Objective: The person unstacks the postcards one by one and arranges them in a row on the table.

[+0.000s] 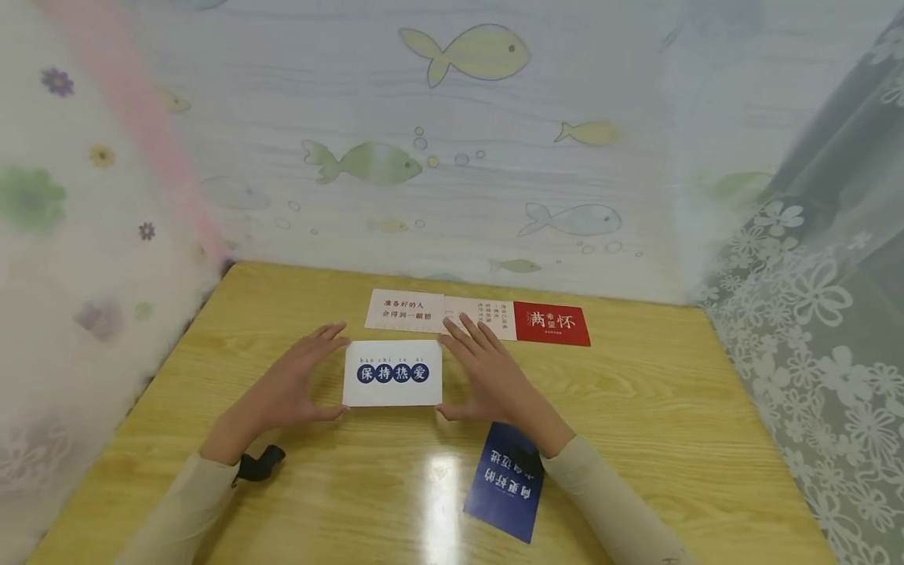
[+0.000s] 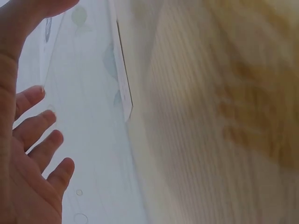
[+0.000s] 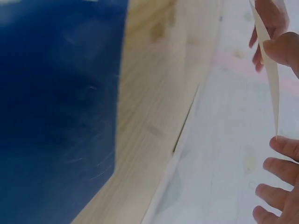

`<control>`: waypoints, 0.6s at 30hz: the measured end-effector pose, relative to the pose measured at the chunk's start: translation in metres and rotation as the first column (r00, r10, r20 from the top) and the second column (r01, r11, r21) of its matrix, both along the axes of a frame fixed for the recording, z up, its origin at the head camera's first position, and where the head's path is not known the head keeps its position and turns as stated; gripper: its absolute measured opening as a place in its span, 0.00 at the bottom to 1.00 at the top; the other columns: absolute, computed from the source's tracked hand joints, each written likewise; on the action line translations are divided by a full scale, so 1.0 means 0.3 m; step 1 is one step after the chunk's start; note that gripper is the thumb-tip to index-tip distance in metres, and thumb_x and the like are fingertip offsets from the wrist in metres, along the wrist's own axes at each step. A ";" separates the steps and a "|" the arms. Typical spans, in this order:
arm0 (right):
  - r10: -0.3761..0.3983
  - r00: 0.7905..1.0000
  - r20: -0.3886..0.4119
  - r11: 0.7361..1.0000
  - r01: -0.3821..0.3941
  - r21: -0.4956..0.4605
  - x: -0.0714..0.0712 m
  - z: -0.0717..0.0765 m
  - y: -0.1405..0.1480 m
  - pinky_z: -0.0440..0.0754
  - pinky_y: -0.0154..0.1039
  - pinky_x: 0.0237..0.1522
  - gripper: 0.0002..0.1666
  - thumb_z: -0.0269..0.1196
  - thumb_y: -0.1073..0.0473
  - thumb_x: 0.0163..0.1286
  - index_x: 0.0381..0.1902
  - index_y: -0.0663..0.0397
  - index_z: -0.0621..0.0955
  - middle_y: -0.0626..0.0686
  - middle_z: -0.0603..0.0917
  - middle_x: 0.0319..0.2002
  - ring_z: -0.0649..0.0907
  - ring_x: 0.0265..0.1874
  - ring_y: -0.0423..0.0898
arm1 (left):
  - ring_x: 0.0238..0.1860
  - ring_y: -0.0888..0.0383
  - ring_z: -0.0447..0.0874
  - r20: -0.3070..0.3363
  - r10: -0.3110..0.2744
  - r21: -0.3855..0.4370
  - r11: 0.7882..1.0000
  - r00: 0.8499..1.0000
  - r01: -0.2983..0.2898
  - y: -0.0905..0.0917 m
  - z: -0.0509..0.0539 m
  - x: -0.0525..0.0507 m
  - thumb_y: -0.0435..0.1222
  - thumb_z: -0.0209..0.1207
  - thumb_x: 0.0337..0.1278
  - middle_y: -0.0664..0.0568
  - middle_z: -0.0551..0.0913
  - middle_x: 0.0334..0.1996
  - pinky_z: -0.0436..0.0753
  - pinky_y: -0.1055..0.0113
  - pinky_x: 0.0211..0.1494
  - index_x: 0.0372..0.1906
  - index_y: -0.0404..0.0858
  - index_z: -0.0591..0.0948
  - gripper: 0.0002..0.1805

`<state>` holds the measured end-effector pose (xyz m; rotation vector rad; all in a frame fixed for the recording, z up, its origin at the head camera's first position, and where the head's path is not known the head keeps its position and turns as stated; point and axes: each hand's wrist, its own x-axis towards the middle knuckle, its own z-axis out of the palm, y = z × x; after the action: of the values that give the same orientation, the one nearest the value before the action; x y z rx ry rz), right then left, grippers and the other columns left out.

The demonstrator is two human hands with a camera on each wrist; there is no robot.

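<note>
A white card [image 1: 392, 351] with dark blue round characters is held up above the table between both hands. My left hand [image 1: 282, 388] pinches its left side, thumb at the lower corner and forefinger at the upper one. On the opposite side my right hand [image 1: 494, 384] grips the right corners the same way. The right wrist view catches the card [image 3: 272, 88] nearly edge-on between thumb and forefinger, with the other fingers spread. In the left wrist view only a sliver of the card shows near the left hand [image 2: 32, 154].
A blue card [image 1: 497, 510] lies on the wooden table [image 1: 318, 502] under my right wrist. Toward the back, a pale card [image 1: 381, 318], another pale card [image 1: 503, 314] and a red card [image 1: 575, 333] lie in a row. Fish-printed cloth [image 1: 494, 141] hangs behind; lace [image 1: 847, 377] hangs right.
</note>
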<state>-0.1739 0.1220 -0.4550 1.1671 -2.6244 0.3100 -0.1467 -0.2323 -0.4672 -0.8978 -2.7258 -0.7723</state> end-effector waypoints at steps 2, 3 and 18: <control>-0.010 1.000 0.027 1.000 0.009 0.018 -0.025 -0.003 -0.015 0.53 0.54 0.81 0.63 0.71 0.27 0.52 0.77 0.54 0.65 0.55 0.59 0.80 0.53 0.81 0.56 | 0.77 0.35 0.58 0.024 0.010 -0.010 1.000 1.000 -0.010 -0.010 -0.003 -0.022 0.45 0.83 0.30 0.40 0.64 0.77 0.66 0.31 0.71 0.71 0.35 0.70 0.56; -0.010 0.999 0.039 1.000 0.010 0.018 -0.038 -0.005 -0.023 0.53 0.54 0.81 0.63 0.72 0.28 0.51 0.77 0.54 0.66 0.55 0.60 0.80 0.54 0.81 0.56 | 0.77 0.35 0.58 0.036 0.015 -0.013 1.000 0.999 -0.015 -0.015 -0.005 -0.033 0.44 0.83 0.31 0.39 0.64 0.76 0.65 0.31 0.71 0.72 0.34 0.70 0.56; -0.063 0.975 0.213 0.997 0.050 0.065 -0.221 -0.040 -0.143 0.54 0.52 0.81 0.64 0.73 0.30 0.53 0.79 0.52 0.62 0.55 0.60 0.80 0.57 0.80 0.55 | 0.72 0.35 0.66 0.057 0.087 -0.110 0.991 0.995 -0.081 -0.087 -0.021 -0.185 0.45 0.81 0.35 0.36 0.69 0.72 0.65 0.37 0.74 0.73 0.31 0.67 0.56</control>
<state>-0.2402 0.0790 -0.4671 1.1324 -2.8660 0.3693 -0.2022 -0.2584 -0.4737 -0.7859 -2.8627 -0.6529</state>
